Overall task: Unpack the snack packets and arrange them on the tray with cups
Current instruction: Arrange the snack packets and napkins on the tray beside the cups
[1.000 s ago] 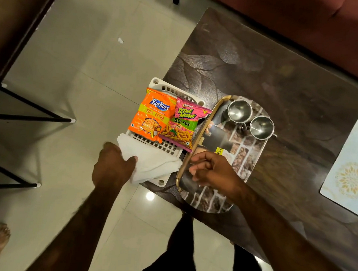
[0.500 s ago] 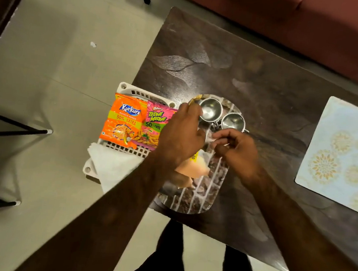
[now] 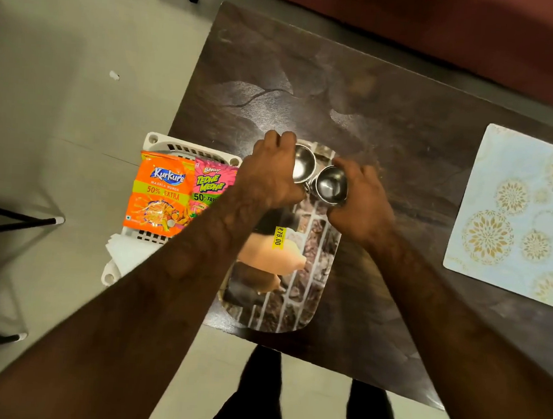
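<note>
Fingers point(image 3: 275, 140) of left hand point(image 3: 271, 176) curl round left cup point(image 3: 304, 167); right hand point(image 3: 362, 205) grips right cup point(image 3: 331, 185). Cups side by side at tray's point(image 3: 294, 312) far end. Tray long axis near-far, at tabletop's point(image 3: 404, 136) near-left corner. Orange packet point(image 3: 158, 194) and pink packet point(image 3: 208, 185) lie flat in basket point(image 3: 188, 146) off the left edge, tops pointing far.

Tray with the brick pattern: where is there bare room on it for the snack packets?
Free: the brick-patterned oval tray's near half, below the yellow price sticker. Crowded: its far end, left hand gripping a steel cup, right hand a second steel cup.
</note>
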